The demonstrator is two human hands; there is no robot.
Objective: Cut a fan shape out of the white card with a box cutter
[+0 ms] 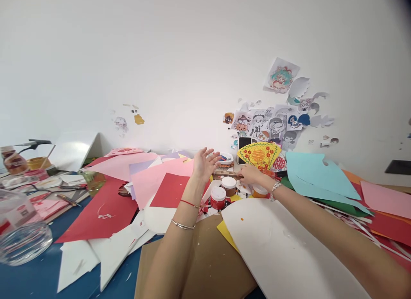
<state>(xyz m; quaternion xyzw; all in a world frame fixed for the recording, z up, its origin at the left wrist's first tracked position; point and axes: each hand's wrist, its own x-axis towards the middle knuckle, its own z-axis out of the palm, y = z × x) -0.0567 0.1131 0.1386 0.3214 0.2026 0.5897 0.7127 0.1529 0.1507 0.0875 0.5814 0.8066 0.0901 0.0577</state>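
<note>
My left hand [205,165] is raised over the back of the table, fingers spread, with nothing in it. My right hand [252,174] reaches down in front of a yellow fan-shaped card [259,155] with red flowers. Its fingers are bent together at the end of a narrow wooden strip-like piece [224,174]; what they hold, if anything, I cannot make out. Just below the hands stand a red paint jar [218,198] and a brown paint jar [229,186], both with white lids. An orange paint jar [259,191] sits under my right wrist.
A large white sheet [282,243] lies over brown cardboard [212,256] in front. Red paper [105,209] and pink paper [160,179] pile up on the left, blue paper [321,174] on the right. A clear glass dish [25,243] stands left. A phone [244,149] leans at the wall.
</note>
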